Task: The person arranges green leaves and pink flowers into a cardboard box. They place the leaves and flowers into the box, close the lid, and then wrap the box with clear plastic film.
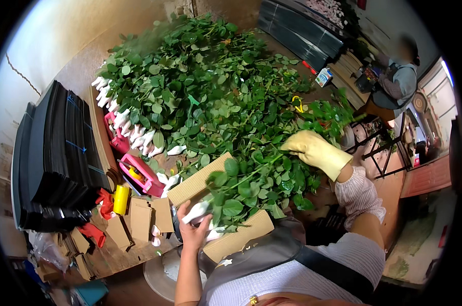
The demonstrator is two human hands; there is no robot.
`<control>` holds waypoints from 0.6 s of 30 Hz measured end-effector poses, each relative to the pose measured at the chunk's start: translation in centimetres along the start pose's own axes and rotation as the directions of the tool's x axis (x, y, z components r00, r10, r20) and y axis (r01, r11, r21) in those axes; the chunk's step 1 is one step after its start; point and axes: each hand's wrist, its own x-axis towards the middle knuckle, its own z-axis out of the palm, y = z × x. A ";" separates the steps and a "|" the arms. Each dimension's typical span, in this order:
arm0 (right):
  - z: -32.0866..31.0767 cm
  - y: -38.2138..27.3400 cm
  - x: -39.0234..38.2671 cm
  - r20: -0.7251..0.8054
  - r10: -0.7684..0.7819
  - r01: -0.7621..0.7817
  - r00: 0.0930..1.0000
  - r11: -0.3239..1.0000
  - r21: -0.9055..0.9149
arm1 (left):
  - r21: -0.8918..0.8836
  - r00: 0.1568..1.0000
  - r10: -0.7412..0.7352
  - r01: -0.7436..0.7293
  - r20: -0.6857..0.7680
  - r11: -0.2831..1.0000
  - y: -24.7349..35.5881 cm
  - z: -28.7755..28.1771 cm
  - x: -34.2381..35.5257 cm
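Observation:
My bare left hand [194, 229] has its thumb and fingers closed round a rose bud in a white sleeve [196, 211]. From the bud a leafy green stem [249, 176] runs up to the right. My right hand [312, 150], in a pale yellow rubber glove, is closed on the far part of that stem. Beneath the stem lies corrugated cardboard [200, 179], partly hidden by leaves, with another strip [241, 235] nearer my apron. A large heap of leafy rose stems [190, 92] covers the table beyond, its white-sleeved buds [121, 120] along the left side.
Black sheets [62, 148] are stacked on the left. Near them are a pink tape dispenser [144, 176], a yellow roll [121, 199] and small cardboard pieces [140, 219]. A yellow-handled tool [298, 104] rests on the leaves. Another person [397, 81] works at the far right.

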 end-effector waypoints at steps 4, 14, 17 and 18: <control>2.9 -1.5 -1.1 0.178 0.251 -0.214 0.952 0.956 -0.202 | 0.094 0.997 0.070 -0.074 0.043 0.993 0.6 -0.1 0.0; 8.6 2.2 17.7 0.046 0.168 -0.134 0.985 0.900 -0.415 | 0.363 0.978 0.022 -0.098 0.208 0.927 4.2 -1.1 1.2; 14.8 7.3 17.9 0.408 0.609 -0.256 0.680 0.719 -0.647 | 0.315 0.979 0.013 -0.078 0.202 0.946 3.8 -0.8 1.3; 15.4 6.2 17.2 0.473 0.612 -0.189 0.634 0.716 -0.672 | 0.363 0.980 0.032 -0.103 0.198 0.926 3.5 -0.9 1.2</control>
